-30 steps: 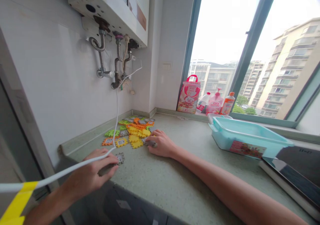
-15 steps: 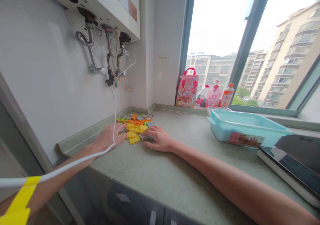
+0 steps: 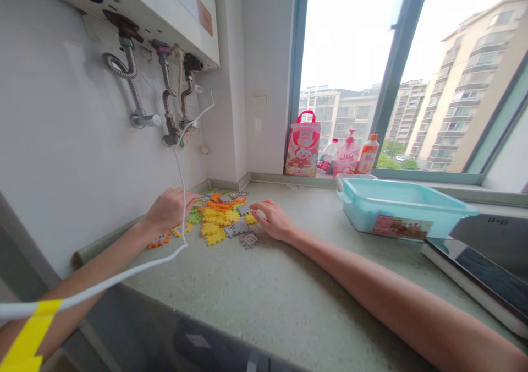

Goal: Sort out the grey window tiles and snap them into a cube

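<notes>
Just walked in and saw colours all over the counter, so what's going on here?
A person leans over the grey countertop with both hands at a pile of foam puzzle tiles in orange, yellow, green and grey. The left hand rests on the pile's left side; the right hand lies at its right edge, near a loose grey tile. A light blue plastic box sits to the right, untouched.
</notes>
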Tool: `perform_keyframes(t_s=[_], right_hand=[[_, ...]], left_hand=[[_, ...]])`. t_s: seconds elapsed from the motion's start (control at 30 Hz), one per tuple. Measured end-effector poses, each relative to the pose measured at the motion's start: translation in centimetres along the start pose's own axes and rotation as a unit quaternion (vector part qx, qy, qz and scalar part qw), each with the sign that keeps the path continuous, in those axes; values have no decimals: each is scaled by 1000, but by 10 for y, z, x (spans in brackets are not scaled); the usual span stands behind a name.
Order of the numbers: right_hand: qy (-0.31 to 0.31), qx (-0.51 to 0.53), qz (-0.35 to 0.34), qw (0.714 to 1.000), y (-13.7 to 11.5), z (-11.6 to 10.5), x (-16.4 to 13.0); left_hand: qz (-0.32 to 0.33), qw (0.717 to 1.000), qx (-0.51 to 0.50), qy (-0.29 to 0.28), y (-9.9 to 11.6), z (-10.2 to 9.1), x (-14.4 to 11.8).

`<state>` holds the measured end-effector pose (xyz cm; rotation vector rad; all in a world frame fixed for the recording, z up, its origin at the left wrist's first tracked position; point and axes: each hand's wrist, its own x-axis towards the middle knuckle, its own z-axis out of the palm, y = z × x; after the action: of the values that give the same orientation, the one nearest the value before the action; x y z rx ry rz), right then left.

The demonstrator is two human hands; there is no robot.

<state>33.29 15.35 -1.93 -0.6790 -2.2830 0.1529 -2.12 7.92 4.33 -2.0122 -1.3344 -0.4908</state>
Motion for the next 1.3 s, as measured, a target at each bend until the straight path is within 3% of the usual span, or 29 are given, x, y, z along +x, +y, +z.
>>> perform_keyframes(t_s=[0.07,0.17,0.23,0.33,0.47,0.57,0.7,0.87,1.07,1.23,1.3], right_hand=[[7,14,4,1000,-1,-1,-1],[23,33,8,999,-4,-3,-1],[22,46,2,999,-5,-4,-2],[-3,50,-9,999,-6,-6,-3],[-7,31,-20,999,-8,-6,-3],[-68,30,-66,995,-11,-7,-1],[-143,42,-125,981,-13,-9,2],[-110,71,-123,984,-12,-9,2],[-67,-27,-2,997,-2,-2,4],[-46,-112,123,985,26,2,3],[-22,-113,138,984,33,2,2]], left_hand=[[37,998,-43,16,19,-8,17],[144,967,-200,-57,56,-10,49],[179,940,-261,-126,77,-2,70],[171,935,-277,-143,91,18,88],[117,952,-261,-113,88,48,85],[97,949,-266,-140,82,61,73],[75,929,-297,-206,75,68,67],[52,935,-292,-193,71,64,70],[103,939,-279,-174,72,58,70],[122,911,-348,-186,73,48,66],[121,901,-366,-199,71,45,65]])
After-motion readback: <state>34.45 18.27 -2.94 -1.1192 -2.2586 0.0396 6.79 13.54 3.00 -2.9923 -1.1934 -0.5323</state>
